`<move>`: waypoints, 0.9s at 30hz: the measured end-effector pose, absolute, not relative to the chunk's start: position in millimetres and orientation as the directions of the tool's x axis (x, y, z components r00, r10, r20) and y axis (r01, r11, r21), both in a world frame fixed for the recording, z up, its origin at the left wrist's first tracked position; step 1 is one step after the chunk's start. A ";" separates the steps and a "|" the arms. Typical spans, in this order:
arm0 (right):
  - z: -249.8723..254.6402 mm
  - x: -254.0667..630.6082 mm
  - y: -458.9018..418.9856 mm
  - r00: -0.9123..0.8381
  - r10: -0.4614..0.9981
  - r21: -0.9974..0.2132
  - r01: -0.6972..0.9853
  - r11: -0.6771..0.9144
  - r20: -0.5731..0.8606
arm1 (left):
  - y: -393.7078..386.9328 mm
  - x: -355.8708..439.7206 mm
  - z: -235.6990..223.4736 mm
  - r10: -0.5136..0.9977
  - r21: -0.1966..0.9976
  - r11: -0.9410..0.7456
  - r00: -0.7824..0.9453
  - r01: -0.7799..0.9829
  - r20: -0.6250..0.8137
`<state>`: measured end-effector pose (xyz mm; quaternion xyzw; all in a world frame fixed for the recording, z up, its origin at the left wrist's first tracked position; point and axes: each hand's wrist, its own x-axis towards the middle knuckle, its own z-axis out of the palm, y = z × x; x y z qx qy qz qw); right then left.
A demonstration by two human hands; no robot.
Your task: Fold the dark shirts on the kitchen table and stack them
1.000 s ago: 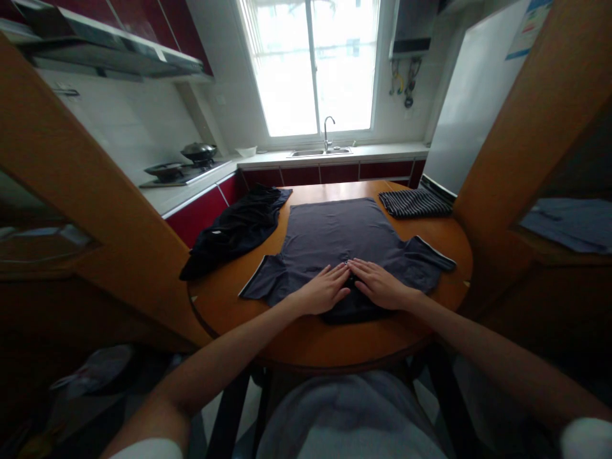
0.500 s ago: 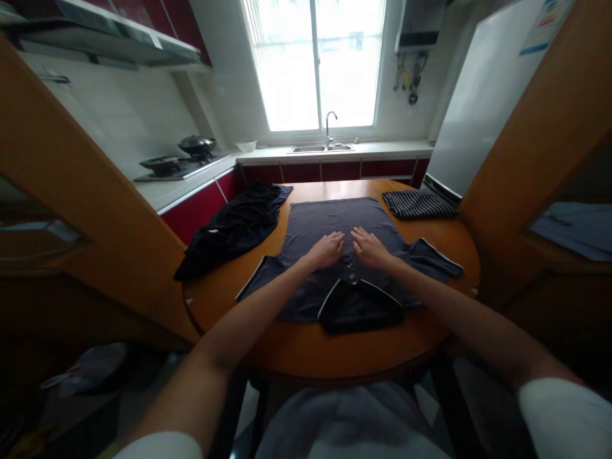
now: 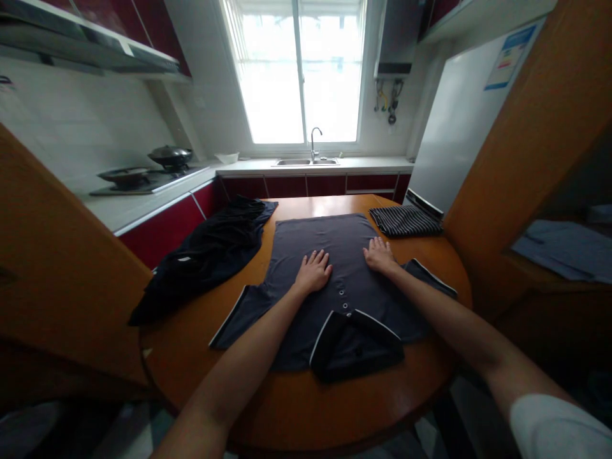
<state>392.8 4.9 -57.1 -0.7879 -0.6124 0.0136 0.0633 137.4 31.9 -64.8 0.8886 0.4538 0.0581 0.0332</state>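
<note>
A dark grey polo shirt (image 3: 320, 236) lies spread out, front up, on the round wooden table (image 3: 306, 408). Its black collar (image 3: 358, 347) with white piping points toward me, and the short sleeves reach out to both sides. My left hand (image 3: 314, 270) rests flat on the shirt's chest, just left of the button placket, fingers apart. Near the shirt's right edge, above the right sleeve, my right hand (image 3: 380, 255) lies on the cloth with its fingers stretched out. Neither hand grips anything.
A rumpled black garment (image 3: 205, 252) lies along the table's left side. At the back right is a folded black-and-white striped cloth (image 3: 406, 221). Beyond the table are a stove with pans (image 3: 171, 156), a sink (image 3: 306, 162) and a fridge (image 3: 459, 127).
My hands have moved apart: the right slid outward to the shirt's right side, the left shifted slightly left of the placket. The camera view has tilted and come closer. The shirt stays spread.
</note>
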 end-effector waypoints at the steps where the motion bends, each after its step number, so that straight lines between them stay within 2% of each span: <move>1: -58.1 379.4 6.9 0.200 0.976 -0.122 0.974 -0.189 0.082 | 31.5 137.9 -65.3 0.809 0.106 -0.587 0.582 0.802 0.078; 4: -64.6 339.5 11.6 -0.014 0.995 -0.160 0.987 0.030 0.103 | 28.7 138.6 -66.6 0.805 0.097 -0.593 0.585 0.799 0.101; 6: -68.6 327.3 13.6 -0.064 0.995 -0.186 0.979 0.077 0.075 | 28.9 136.4 -66.3 0.805 0.101 -0.593 0.584 0.799 0.105; 9: -70.8 337.7 16.2 0.062 0.997 -0.194 0.980 -0.052 0.042 | 36.7 124.1 -63.0 0.879 0.119 -0.477 0.468 0.871 0.094; 12: -69.4 362.2 16.7 0.181 0.983 -0.183 0.968 -0.175 0.017 | 51.5 102.3 -57.7 0.979 0.145 -0.196 0.184 0.970 0.093; 14: -67.8 373.3 15.2 0.204 0.979 -0.177 0.964 -0.199 0.012 | 60.7 89.6 -54.4 0.995 0.154 -0.050 0.036 0.987 0.092; 17: -65.1 374.7 12.9 0.213 0.977 -0.166 0.964 -0.209 0.007 | 67.6 87.7 -50.7 0.996 0.159 0.031 -0.043 0.987 0.076; 19: -62.9 365.7 13.3 0.222 0.975 -0.158 0.963 -0.219 0.005 | 67.3 101.9 -49.8 0.995 0.157 -0.060 0.047 0.986 0.089; 21: -61.1 350.9 16.0 0.195 0.980 -0.146 0.972 -0.186 0.047 | 65.1 126.2 -51.0 0.958 0.149 -0.280 0.266 0.948 0.109; 23: -60.4 334.3 21.4 0.095 0.990 -0.127 0.989 -0.082 0.100 | 63.4 153.9 -54.3 0.878 0.142 -0.478 0.466 0.867 0.109; 25: -60.8 322.4 29.5 -0.018 0.994 -0.120 0.992 0.031 0.106 | 64.3 176.5 -58.6 0.826 0.144 -0.564 0.556 0.813 0.093; 27: -61.9 321.8 39.4 -0.064 0.996 -0.136 0.988 0.073 0.068 | 69.7 186.7 -61.9 0.812 0.145 -0.584 0.578 0.799 0.082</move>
